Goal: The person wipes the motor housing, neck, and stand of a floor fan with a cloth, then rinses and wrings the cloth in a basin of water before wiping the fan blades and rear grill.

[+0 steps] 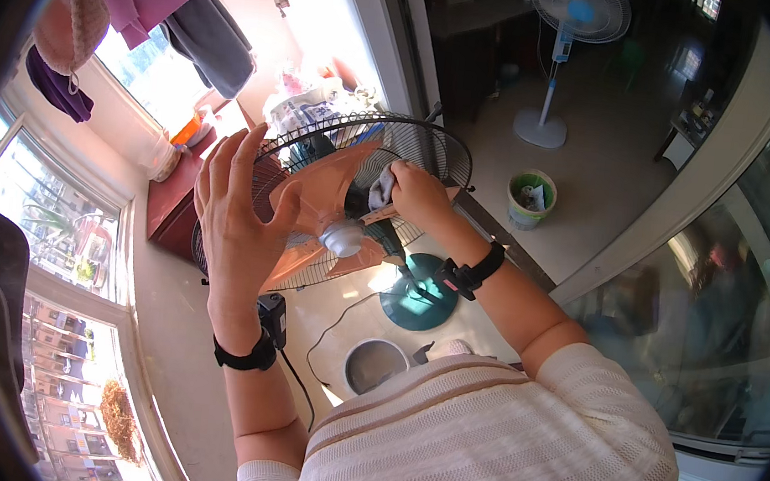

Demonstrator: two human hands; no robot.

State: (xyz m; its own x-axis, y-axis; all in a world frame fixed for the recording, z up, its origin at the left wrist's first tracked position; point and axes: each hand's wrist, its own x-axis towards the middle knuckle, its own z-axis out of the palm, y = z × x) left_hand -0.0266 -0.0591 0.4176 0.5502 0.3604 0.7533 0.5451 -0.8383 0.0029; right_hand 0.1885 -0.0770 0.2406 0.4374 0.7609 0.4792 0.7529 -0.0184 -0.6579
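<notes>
Before me stands a floor fan with translucent orange blades, a whitish hub cap and a black wire rear guard. No front guard covers the blades. My right hand pinches a grey cloth beside the hub, close to a blade. At the fan's left side is my left hand, fingers spread and thumb apart, near the guard's rim and a blade; whether it touches either is unclear. The fan's round green base rests on the floor below.
A water basin stands on the floor near my body, beside a cord. On the left are a red cabinet and windows. Beyond the doorway stand a waste bin and a white pedestal fan. Clothes hang upper left.
</notes>
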